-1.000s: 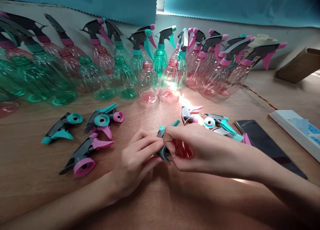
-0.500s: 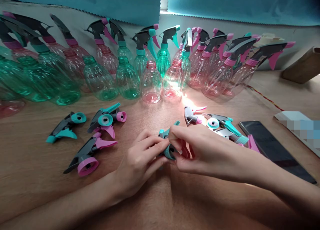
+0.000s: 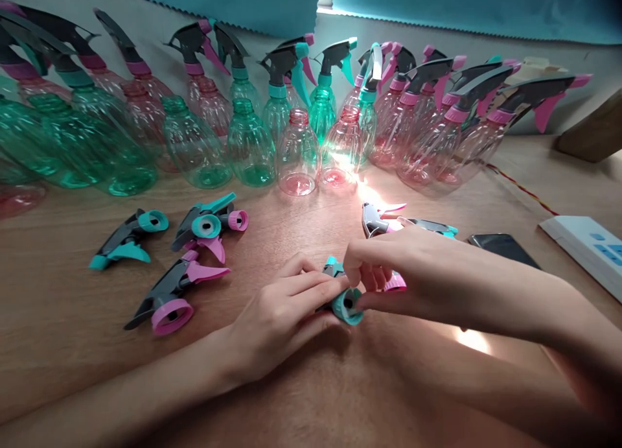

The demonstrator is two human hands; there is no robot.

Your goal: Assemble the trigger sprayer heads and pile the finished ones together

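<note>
A trigger spray head with a teal collar [image 3: 347, 307] lies low over the table, its open end towards me. My left hand [image 3: 279, 312] is closed around its grey body from the left. My right hand [image 3: 401, 270] comes in from the right with curled fingers, its thumb and fingertips at the collar's rim. Whatever is between those fingertips is hidden. Part of a pink piece [image 3: 396, 282] shows beneath the right hand. To the left lie more spray heads, including one with a pink collar [image 3: 172, 317] and one with a white ring in its teal collar [image 3: 206, 225].
Clear green bottles [image 3: 250, 143] and pink bottles [image 3: 298, 153] stand in rows at the back, several with spray heads on. More spray heads [image 3: 374, 221] lie behind my right hand. A phone [image 3: 503, 248] and a white box [image 3: 583, 240] are on the right.
Both hands and the spray head have shifted slightly right. My right hand has turned and drawn back a little, so the teal collar shows more. The right forearm now covers more of the phone.
</note>
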